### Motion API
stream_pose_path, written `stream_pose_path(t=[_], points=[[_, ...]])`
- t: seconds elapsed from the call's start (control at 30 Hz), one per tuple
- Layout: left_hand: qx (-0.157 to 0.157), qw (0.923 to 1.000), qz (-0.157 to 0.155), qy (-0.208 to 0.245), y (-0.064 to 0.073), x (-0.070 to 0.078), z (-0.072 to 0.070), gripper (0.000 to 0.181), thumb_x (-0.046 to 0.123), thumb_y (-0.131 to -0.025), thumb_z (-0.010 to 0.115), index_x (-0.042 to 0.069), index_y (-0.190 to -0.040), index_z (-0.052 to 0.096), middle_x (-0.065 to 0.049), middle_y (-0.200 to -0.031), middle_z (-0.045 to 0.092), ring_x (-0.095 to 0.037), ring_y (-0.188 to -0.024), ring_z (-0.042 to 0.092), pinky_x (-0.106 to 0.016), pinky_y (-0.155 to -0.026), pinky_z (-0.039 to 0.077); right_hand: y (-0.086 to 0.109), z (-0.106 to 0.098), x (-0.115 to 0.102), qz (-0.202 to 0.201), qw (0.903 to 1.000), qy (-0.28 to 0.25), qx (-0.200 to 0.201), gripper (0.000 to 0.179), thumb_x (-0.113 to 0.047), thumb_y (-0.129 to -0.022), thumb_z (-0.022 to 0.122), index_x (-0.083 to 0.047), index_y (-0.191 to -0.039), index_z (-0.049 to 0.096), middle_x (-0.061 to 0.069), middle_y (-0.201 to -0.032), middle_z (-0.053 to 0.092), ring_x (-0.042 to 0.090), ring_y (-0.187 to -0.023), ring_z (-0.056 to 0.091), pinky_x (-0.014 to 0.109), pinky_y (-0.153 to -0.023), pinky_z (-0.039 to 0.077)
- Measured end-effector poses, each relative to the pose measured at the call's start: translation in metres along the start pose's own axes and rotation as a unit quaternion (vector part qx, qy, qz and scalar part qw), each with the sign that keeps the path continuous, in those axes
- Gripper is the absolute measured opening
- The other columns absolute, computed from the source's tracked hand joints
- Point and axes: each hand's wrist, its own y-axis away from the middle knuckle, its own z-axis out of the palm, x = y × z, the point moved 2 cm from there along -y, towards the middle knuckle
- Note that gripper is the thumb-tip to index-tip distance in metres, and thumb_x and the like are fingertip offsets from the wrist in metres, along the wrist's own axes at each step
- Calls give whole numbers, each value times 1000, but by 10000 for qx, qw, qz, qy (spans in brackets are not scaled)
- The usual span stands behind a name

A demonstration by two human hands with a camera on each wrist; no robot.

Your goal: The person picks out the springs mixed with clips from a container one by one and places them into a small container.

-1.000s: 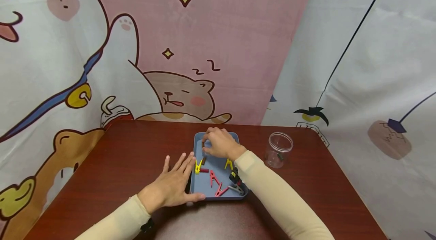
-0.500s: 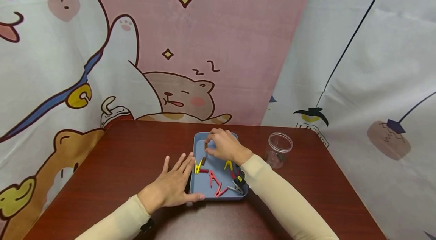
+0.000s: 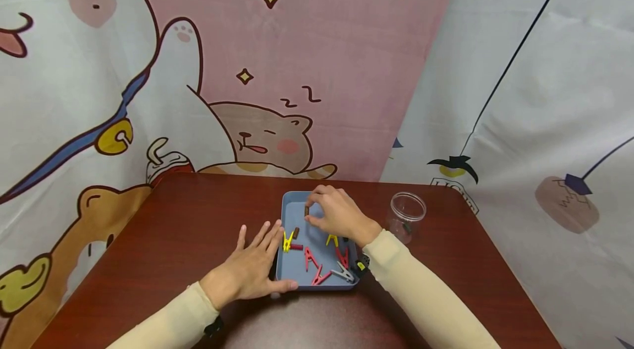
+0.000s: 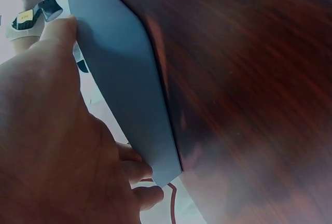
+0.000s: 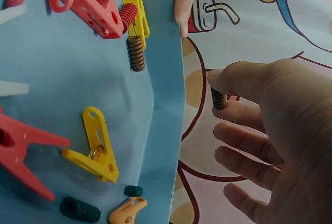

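Note:
In the head view a blue tray (image 3: 317, 287) holds clothespins and small coil springs. My right hand (image 3: 339, 217) is over its far part, pinching a brown coil spring (image 5: 219, 98) between thumb and index finger; the other fingers are loosely bent. My left hand (image 3: 250, 269) rests along the tray's left side, fingers spread and thumb by the near edge. The left wrist view shows that hand against the tray wall (image 4: 122, 79). Another brown spring (image 5: 136, 53) lies beside a yellow clothespin (image 5: 137, 11) and a red spring (image 5: 128, 15).
Right of the tray stands a clear jar (image 3: 407, 211) with something dark green inside. Pink clothespins (image 3: 310, 257) and a grey clothespin (image 3: 343, 272) lie in the tray's near part. Dark green springs (image 5: 80, 209) and an orange clothespin (image 5: 128, 211) show in the right wrist view.
My right hand has moved rightward across the tray with the brown spring, which has come into clearer view between the fingertips. My left hand has stayed in place.

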Motion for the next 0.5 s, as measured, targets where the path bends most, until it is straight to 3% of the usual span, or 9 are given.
stream_pose_path(t=[0.23,0.5], points=[[7,10000,15,-23,-1,0,0,135,96,-95,65,4,-186,26,-14,-198,17,-42,-184,20,-87,-140,10,11,-12,3,111,9999,25,96,25,-38,-100,95,-19,-116,89,4,-138,80,29,-129,77,60,-116,60],[30,10000,30,14,1,1,-2,135,95,-95,67,3,-185,26,-15,-197,18,-42,-184,22,-87,-139,10,27,-29,9,61,9992,58,382,24,-37,-99,97,-19,-114,89,3,-134,82,28,-126,77,61,-112,61]])
